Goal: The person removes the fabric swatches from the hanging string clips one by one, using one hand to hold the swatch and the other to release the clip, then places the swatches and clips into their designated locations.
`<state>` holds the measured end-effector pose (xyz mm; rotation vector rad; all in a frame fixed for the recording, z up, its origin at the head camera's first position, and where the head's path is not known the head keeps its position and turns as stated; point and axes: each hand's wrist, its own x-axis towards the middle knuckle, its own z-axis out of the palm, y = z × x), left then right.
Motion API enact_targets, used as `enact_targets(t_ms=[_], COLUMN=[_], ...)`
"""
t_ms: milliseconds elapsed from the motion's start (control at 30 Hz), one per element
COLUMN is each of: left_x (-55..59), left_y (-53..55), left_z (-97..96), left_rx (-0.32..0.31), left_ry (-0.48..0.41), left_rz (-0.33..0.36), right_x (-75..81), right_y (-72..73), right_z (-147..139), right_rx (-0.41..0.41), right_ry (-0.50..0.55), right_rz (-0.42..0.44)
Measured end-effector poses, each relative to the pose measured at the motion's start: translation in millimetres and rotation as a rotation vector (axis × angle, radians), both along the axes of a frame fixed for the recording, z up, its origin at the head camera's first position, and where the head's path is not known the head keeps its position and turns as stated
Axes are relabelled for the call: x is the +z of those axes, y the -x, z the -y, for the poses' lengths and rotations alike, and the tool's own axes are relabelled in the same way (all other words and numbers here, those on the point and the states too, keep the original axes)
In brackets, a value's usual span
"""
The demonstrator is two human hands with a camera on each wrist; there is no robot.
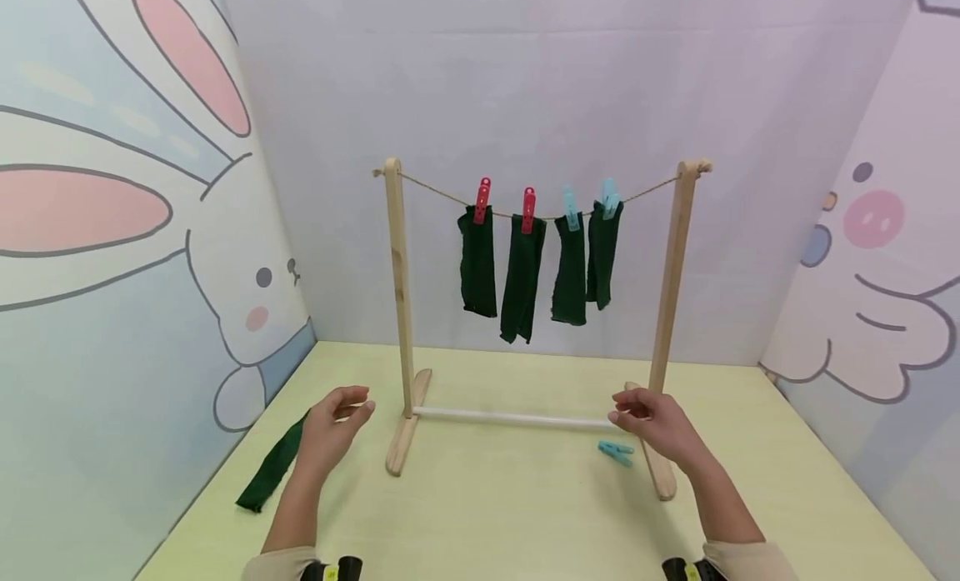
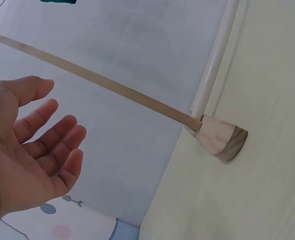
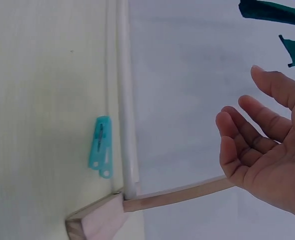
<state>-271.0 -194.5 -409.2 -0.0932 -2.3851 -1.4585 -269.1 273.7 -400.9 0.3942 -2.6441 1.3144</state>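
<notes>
Both hands hover above the table with loosely bent fingers and hold nothing. My left hand [image 1: 335, 431] is left of the wooden rack, over a dark green cloth strip [image 1: 273, 468] lying on the table; it partly covers the strip's far end. My right hand [image 1: 660, 427] is in front of the rack's right post [image 1: 671, 281]. Just left of it, a light blue clothespin [image 1: 616, 453] lies on the table, also visible in the right wrist view as a blue clothespin [image 3: 101, 146]. Several green cloth pieces [image 1: 522, 277] hang on the rope, pinned by red clothespins [image 1: 483, 202] and light blue clothespins [image 1: 572, 207].
The rack's left post [image 1: 401, 289] stands on a wooden foot [image 1: 409, 423]. A white bar [image 1: 510, 417] joins the two feet low down. Behind is a pale curtain-like wall [image 1: 525, 89]; printed side panels [image 1: 247, 231] border the pale yellow table [image 1: 487, 514].
</notes>
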Motion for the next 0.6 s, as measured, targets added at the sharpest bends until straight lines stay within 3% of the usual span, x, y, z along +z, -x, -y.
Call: enact_targets(t_ms=[267, 600], left_x=[7.6, 18.3], left_y=[7.6, 23.1], left_z=[-19.5, -40.8], left_rx=[-0.098, -0.194], left_ry=[-0.100, -0.192], left_rz=[0.000, -0.058], right_x=[26.2, 59.0], right_y=[-2.8, -6.6], right_z=[11.3, 23.5], right_rx=[0.079, 0.125], right_ry=[-0.032, -0.021], right_rz=[-0.104, -0.152])
